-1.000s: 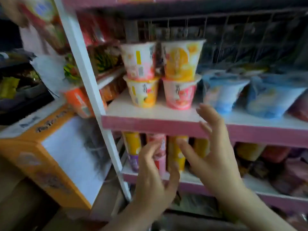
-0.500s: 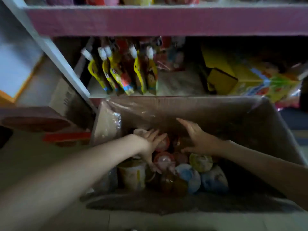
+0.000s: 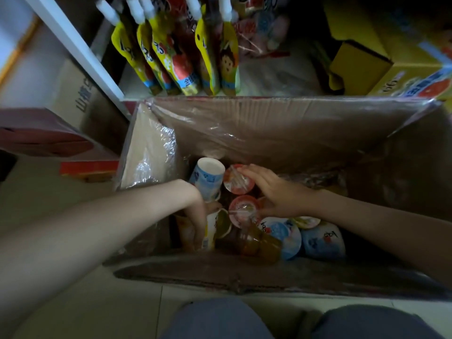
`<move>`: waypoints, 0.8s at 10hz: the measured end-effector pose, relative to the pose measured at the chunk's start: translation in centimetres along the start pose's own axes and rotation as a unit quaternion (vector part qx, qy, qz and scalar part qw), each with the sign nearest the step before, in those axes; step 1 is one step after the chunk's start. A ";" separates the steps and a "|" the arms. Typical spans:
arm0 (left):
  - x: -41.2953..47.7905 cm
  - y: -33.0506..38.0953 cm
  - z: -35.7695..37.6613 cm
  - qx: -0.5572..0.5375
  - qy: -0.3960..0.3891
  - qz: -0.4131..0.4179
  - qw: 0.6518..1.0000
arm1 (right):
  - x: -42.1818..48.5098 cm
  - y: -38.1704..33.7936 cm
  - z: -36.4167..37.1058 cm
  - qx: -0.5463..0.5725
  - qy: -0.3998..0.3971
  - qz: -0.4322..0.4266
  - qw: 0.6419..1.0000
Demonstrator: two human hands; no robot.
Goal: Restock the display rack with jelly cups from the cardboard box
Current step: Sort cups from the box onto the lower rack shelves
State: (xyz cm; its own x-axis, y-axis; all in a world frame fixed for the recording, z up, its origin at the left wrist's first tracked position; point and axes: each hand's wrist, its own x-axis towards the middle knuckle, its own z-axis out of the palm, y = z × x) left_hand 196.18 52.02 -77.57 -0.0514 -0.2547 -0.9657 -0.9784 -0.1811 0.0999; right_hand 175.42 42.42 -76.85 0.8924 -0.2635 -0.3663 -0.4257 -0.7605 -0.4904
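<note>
- I see the box [image 3: 269,123] filling the centre of the frame, its flaps open and lined with plastic. The cups [image 3: 281,233] lie jumbled on its bottom, just below centre.
- The left hand [image 3: 198,216] reaches in from the left, fingers and thumb curled round a yellow cup [image 3: 212,231].
- The right hand [image 3: 276,194] lies spread, with its fingers on one red lid [image 3: 236,182] and its thumb touching a second lid [image 3: 242,209] just below.
- Pouches [image 3: 171,57] stand in the rack [image 3: 80,52] at upper centre.
</note>
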 end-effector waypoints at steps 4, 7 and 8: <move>-1.8 1.8 -0.8 -0.016 -0.033 -0.080 0.996 | -2.3 7.6 1.3 -0.153 -0.112 0.068 0.980; -2.0 2.5 -2.9 -0.009 0.060 -0.015 0.998 | -3.7 9.5 4.2 -0.228 -0.231 0.120 0.938; -2.1 2.5 -3.1 -0.028 0.075 -0.028 0.996 | -3.4 9.4 3.8 -0.216 -0.234 0.119 0.941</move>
State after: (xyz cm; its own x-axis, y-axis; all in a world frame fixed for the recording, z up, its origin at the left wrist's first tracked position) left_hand 194.50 49.17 -74.56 0.0371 -0.3805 -0.9241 -0.9660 -0.2505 0.0643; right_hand 167.82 38.40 -83.29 0.5734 -0.2430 -0.7824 -0.4146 -0.9098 -0.0214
